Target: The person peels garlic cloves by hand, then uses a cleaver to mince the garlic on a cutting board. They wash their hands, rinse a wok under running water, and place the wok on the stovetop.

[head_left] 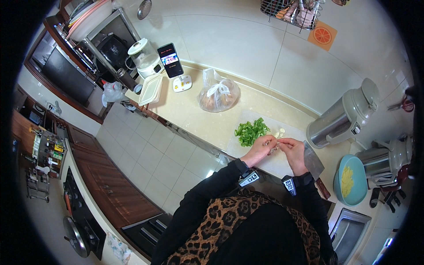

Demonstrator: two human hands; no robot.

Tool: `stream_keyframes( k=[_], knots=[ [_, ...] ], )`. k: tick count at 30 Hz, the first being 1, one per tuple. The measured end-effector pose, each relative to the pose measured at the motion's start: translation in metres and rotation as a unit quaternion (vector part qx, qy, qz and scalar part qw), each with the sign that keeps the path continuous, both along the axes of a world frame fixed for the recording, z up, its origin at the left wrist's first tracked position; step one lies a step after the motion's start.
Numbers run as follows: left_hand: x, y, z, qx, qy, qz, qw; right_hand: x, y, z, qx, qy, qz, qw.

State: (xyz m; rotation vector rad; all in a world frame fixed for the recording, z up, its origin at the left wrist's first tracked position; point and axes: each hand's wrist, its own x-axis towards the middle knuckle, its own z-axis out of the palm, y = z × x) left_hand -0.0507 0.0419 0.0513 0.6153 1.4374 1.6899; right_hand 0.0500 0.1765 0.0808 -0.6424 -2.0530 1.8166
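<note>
My left hand (259, 149) and my right hand (293, 154) meet over a pale cutting board (235, 143). The fingertips of both are pinched together on a small, pale garlic clove, mostly covered by the fingers. Just beyond them, several peeled garlic cloves (280, 133) lie on the board. To their left is a heap of chopped green pepper (251, 131). A cleaver (313, 161) rests flat beside my right hand, its dark wooden handle pointing toward me.
A blue bowl (365, 182) with yellow slices stands right, near the sink (350, 234). Behind it are steel thermos jugs (340, 117). Farther left along the counter sit a tied plastic bag (217, 93), a phone on a stand (170, 62), a lidded container (151, 89) and a blender (145, 57).
</note>
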Motion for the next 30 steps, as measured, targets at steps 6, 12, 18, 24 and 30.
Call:
stream_keyframes(
  k=[6,12,18,24,30],
  knots=[
    [0.001,0.005,-0.006,0.005,0.052,0.020,0.998,-0.001,-0.006,-0.001,0.196,0.048,-0.012,0.979],
    [0.000,0.003,-0.005,-0.020,0.051,0.012,0.998,0.000,-0.008,-0.007,0.212,0.042,-0.023,0.976],
    [0.002,0.002,-0.004,-0.004,-0.059,0.007,0.998,-0.003,0.002,-0.015,-0.064,0.041,-0.032,0.997],
    [0.004,0.003,0.002,0.014,-0.172,0.015,0.985,-0.002,0.006,-0.015,-0.093,0.025,-0.035,0.995],
    [0.006,0.005,0.005,-0.008,-0.085,0.020,0.996,-0.001,0.008,-0.017,-0.072,0.010,-0.021,0.997]
  ],
)
